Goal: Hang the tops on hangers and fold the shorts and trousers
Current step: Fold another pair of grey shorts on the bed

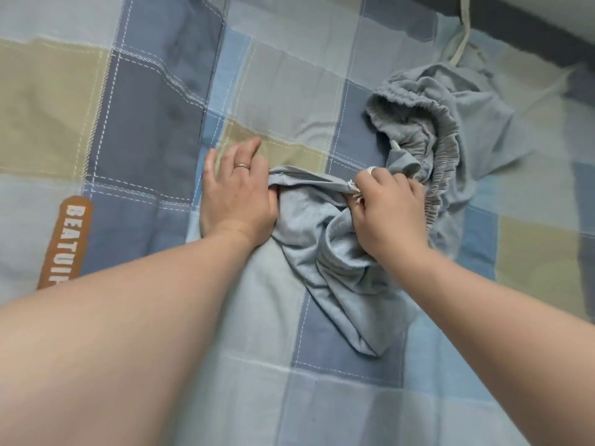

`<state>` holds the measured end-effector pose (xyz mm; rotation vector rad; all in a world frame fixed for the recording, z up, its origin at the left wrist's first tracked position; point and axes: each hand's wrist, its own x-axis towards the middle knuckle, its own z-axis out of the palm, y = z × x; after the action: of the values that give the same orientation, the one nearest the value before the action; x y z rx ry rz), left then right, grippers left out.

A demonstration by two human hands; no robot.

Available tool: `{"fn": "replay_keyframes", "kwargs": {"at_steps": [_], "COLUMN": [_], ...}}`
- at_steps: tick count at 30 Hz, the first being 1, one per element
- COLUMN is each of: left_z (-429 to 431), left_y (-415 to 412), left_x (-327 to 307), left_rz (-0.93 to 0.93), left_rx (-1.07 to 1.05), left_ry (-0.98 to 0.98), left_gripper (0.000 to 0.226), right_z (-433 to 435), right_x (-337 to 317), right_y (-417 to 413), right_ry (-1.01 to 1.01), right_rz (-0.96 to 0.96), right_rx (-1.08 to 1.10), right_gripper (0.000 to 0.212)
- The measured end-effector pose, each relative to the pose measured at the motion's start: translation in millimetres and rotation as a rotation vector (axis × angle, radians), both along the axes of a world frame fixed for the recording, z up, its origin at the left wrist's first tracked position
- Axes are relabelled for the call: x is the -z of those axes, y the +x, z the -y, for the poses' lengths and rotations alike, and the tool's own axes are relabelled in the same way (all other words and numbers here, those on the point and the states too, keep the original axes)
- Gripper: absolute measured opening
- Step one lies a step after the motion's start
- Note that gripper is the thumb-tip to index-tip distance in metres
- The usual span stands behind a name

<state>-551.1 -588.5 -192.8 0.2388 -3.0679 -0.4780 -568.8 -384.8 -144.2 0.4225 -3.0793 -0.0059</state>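
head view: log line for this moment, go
bottoms: crumpled on bed | left hand: flat beside hem | right hand: grips fabric | fold: not done

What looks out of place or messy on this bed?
The grey garment lies bunched and twisted rather than flat, its elastic waistband gaping, a pale cord trailing away behind it. The right hand grips it.

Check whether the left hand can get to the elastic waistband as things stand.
Probably not directly: the left hand lies flat on the bedsheet, and the right hand, gripping the grey garment, sits between it and the waistband.
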Motion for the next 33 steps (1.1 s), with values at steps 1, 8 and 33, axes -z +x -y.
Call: {"fn": "replay_keyframes", "kwargs": {"at_steps": [1,8,33], "left_z": [0.2,7.1,149.3], "left_y": [3.2,128.5,406.5], "left_x": [-0.9,-20.2,-420.3], "left_rz": [-0.001,0.099,0.362], "left_rx": [0.012,0.171,0.204], "left_ry": [0.009,0.141,0.738], "left_gripper": [0.047,0.042,0.032], "right_z": [2.0,11.1,134.0], "right_x": [-0.9,-12.0,-395.8], "right_y": [13.5,132.3,418.4], "right_ry": [-0.008,-0.122,-0.495], "right_rz": [-0.006,0.148,0.295], "right_rx": [0.017,0.255,0.531], "right_gripper": [0.018,0.015,0.005]}}
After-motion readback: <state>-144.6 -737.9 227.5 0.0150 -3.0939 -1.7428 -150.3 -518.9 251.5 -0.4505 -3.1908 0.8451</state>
